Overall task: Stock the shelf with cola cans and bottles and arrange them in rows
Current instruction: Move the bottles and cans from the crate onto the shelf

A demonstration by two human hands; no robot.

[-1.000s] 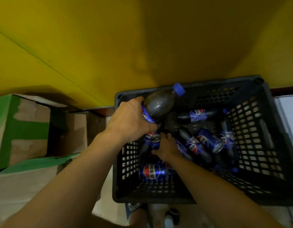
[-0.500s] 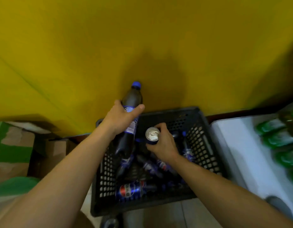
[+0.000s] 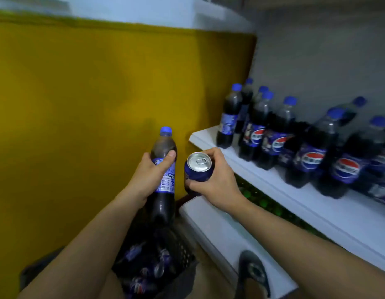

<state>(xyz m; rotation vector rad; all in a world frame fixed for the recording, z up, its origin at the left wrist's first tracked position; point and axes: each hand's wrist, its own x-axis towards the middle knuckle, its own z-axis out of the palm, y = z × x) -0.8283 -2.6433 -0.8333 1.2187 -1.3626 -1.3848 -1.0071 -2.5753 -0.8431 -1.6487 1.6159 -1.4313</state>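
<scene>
Two full hands: left hand [image 3: 151, 175] grips upright bottle [image 3: 163, 147], right hand [image 3: 217, 182] grips can [image 3: 199, 162]; shelf [image 3: 205, 138] left corner just right of can.

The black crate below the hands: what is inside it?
Blue-labelled cola containers lie jumbled in the black crate. Blur hides whether they are cans or bottles; the left forearm and held bottle cover part of it.

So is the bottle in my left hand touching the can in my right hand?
Apart. The head view shows a strip of yellow wall between the bottle in the left hand and the can in the right hand.
</scene>
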